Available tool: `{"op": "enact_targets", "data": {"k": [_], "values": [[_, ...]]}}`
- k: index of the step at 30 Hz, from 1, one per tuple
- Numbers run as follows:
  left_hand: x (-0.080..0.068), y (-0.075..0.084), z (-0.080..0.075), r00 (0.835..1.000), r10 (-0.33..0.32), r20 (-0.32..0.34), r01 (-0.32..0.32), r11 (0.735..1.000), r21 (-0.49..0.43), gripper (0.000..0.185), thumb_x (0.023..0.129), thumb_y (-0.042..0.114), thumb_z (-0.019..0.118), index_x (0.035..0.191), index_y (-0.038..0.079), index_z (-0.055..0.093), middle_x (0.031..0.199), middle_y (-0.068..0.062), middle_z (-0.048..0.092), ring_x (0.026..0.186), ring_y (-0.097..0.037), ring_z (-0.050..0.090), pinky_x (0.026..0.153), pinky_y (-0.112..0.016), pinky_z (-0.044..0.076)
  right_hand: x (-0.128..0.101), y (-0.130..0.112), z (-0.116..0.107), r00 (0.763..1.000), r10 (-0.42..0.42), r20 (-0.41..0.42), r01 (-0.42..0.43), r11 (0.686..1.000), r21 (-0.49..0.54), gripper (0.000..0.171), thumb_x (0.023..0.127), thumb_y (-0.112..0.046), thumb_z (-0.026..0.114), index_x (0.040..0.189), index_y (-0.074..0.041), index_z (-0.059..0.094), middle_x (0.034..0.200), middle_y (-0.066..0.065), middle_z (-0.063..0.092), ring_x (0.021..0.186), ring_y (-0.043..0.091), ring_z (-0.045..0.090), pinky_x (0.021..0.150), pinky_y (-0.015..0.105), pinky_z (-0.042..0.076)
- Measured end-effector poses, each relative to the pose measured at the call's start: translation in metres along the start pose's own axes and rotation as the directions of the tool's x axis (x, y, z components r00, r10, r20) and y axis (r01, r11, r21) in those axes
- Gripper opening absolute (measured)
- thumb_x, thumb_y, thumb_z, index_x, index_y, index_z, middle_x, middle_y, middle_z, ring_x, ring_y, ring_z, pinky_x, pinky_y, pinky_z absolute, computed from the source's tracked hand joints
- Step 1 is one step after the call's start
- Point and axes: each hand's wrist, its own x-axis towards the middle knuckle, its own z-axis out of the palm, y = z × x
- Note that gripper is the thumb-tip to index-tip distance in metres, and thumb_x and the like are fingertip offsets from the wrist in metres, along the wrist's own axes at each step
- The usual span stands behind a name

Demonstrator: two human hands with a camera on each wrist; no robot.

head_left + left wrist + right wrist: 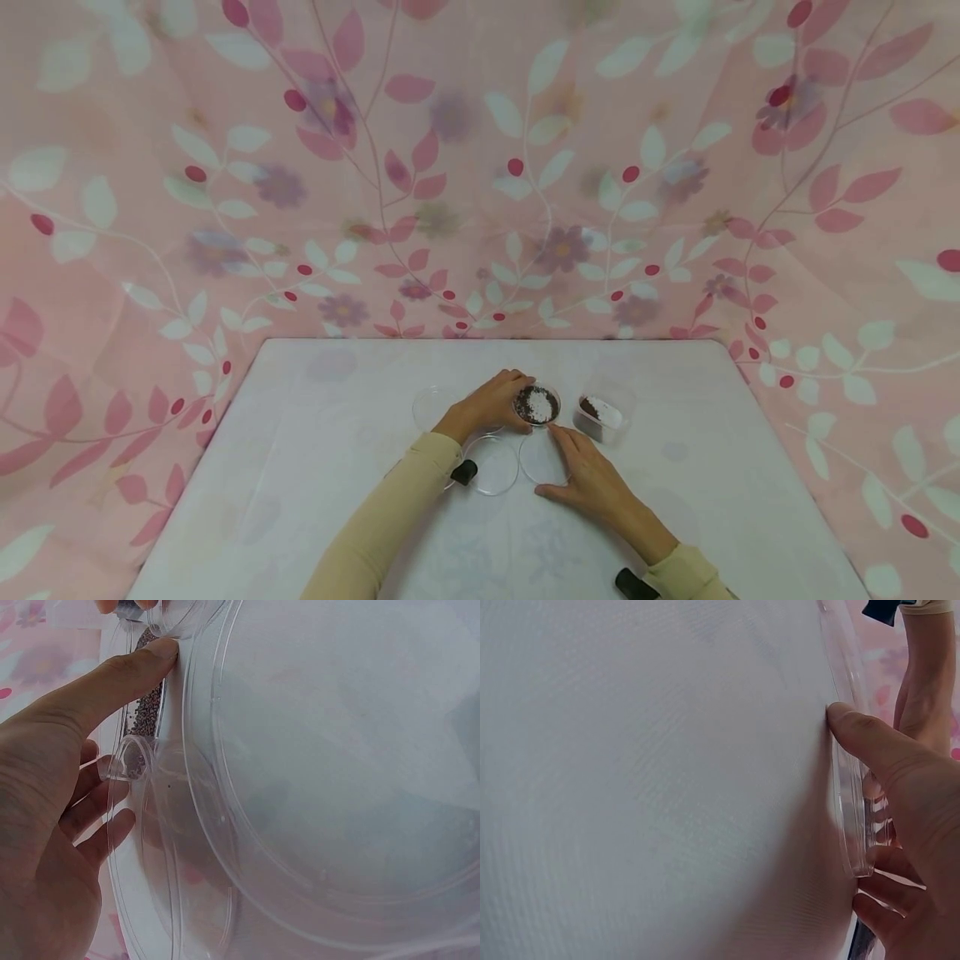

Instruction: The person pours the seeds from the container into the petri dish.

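Observation:
In the head view my left hand grips the left side of a round clear petri dish holding dark grains topped with white powder. Seen from the left wrist, the thumb lies along that dish's near wall, and the other fingers reach round behind. My right hand spans an uncovered-looking clear petri dish nearer me, its thumb at the front rim and fingers at the back right. The right wrist view shows this thumb against the clear rim, which stands low on the white tabletop.
A clear plastic tub with dark grains and white powder stands right of the filled dish. Another clear dish lies in front of my left wrist, and one more at the back left. A patterned pink cloth hangs behind the table.

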Motion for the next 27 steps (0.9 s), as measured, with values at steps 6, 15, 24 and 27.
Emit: {"op": "enact_targets", "data": {"k": [6,15,24,27], "values": [[0.0,0.0,0.001,1.0,0.008,0.004,-0.008,1.0,0.006,0.091,0.074,0.046,0.084,0.148,0.014,0.043,0.144,-0.002,0.049,0.131,-0.019,0.047,0.113,-0.034,0.04,0.0,-0.002,-0.007,0.999,-0.027,-0.026,0.026,0.999,-0.035,0.106,0.066,-0.053,0.086,0.148,-0.004,0.04,0.136,0.013,0.056,0.123,0.028,0.056,0.098,0.044,0.051],[0.0,-0.003,0.002,1.0,0.004,-0.006,-0.004,1.0,0.028,0.088,0.075,0.047,0.082,0.148,0.014,0.044,0.143,-0.002,0.05,0.129,-0.018,0.048,0.112,-0.033,0.041,0.01,-0.016,-0.03,0.984,-0.119,-0.131,0.104,0.987,-0.119,0.108,0.062,-0.048,0.09,0.148,-0.005,0.04,0.134,0.015,0.057,0.116,0.03,0.061,0.086,0.043,0.057],[0.0,-0.003,0.0,1.0,0.009,0.005,-0.009,1.0,0.018,0.091,0.073,0.049,0.083,0.148,0.015,0.044,0.143,-0.002,0.05,0.129,-0.018,0.047,0.112,-0.034,0.041,0.027,-0.013,-0.064,0.968,-0.122,-0.221,0.091,0.985,-0.146,0.106,0.062,-0.042,0.092,0.147,-0.004,0.041,0.139,0.014,0.051,0.101,0.028,0.059,0.072,0.038,0.058],[0.0,-0.002,0.001,1.0,-0.002,0.016,0.001,1.0,0.015,0.092,0.073,0.05,0.083,0.148,0.016,0.043,0.143,-0.002,0.049,0.129,-0.018,0.047,0.113,-0.034,0.04,0.033,-0.007,-0.068,0.961,-0.13,-0.243,0.093,0.983,-0.16,0.105,0.061,-0.039,0.093,0.146,-0.003,0.042,0.138,0.015,0.051,0.096,0.027,0.057,0.068,0.037,0.057]]}}
